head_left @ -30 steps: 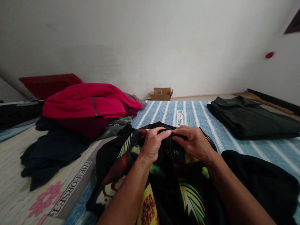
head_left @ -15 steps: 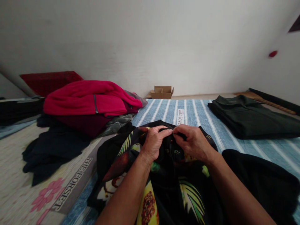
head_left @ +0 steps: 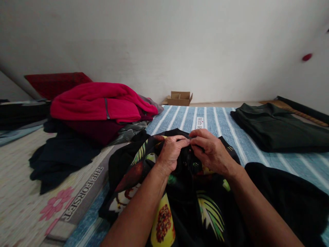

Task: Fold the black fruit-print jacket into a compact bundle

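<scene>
A black garment printed with fruit and leaves (head_left: 210, 216) lies bunched in front of me; its exact kind does not show. At its upper edge my left hand (head_left: 172, 151) pinches the cloth between thumb and fingers. My right hand (head_left: 209, 147) grips the same edge, its fingertips meeting those of the left. Whatever small part sits between the fingertips, such as a button, is hidden. Dark folds hang open below both hands.
Blue striped bedding (head_left: 177, 118) lies underneath. To the left is a heap with a pink fleece (head_left: 95, 103) and a dark navy cloth (head_left: 64, 157). Folded dark green clothes (head_left: 280, 130) lie right, above a black cloth (head_left: 285, 199). A cardboard box (head_left: 180, 98) stands by the wall.
The camera view has shifted slightly. Both hands keep their pinch on the garment's edge, with the right fingers a little more bent over it.
</scene>
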Motion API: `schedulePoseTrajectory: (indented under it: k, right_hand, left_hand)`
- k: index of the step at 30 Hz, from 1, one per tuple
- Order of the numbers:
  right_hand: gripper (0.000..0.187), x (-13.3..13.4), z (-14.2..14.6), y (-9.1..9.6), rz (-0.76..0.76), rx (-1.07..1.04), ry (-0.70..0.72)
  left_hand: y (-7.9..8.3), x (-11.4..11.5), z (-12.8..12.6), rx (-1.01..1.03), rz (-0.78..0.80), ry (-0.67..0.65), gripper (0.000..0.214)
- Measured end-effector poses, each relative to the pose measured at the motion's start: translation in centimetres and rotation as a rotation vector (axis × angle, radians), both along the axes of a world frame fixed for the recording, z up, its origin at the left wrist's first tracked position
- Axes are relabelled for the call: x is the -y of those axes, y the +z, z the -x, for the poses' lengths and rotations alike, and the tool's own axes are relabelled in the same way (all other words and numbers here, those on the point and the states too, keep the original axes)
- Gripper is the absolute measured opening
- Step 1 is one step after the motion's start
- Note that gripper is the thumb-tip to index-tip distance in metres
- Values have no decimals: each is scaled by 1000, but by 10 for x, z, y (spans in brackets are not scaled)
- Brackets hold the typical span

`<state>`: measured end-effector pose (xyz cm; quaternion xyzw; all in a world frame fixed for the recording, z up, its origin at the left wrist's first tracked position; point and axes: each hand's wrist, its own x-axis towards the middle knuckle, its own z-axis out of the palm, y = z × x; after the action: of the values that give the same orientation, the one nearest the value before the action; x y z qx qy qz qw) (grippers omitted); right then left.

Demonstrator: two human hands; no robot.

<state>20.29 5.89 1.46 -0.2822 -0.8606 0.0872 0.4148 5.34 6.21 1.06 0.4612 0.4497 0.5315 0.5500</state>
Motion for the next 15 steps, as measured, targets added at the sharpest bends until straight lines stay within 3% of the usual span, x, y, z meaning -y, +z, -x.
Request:
schedulePoseTrajectory:
  k: [15]
  right_hand:
    - [18, -5, 4, -7, -73, -27, 42]
  left_hand:
    - [-2, 3, -12, -104, -35, 242, 9]
